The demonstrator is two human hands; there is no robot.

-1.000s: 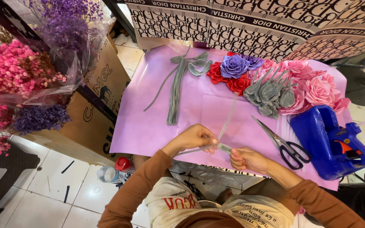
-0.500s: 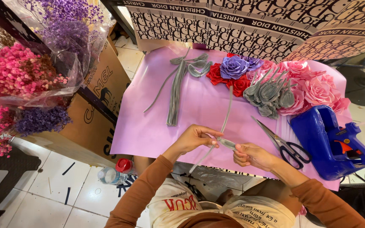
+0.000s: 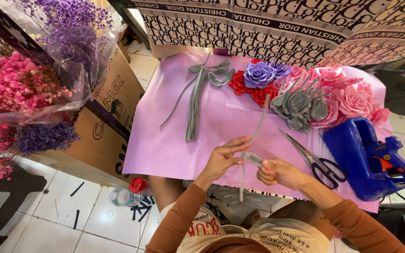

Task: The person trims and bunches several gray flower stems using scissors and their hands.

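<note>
**Two hands work a grey stem over the pink sheet**

Both hands meet above the near edge of the smooth pink paper sheet that covers the table. The left hand is bent at the wrist, its fingers curled and pinching a thin grey-green ribbon stem — the stem runs up from the fingers toward the flowers and also hangs down below the hands. The right hand is closed around a small grey leaf-shaped piece at the same stem, knuckles up, forearm in a brown sleeve.

Just right of the right hand lie steel scissors with black handles, and beyond them a blue glue gun on its blue stand. Farther back sit a bundle of finished grey stems, a purple fabric rose, red roses and pink roses. Nothing lies between the hands and the stem.
</note>
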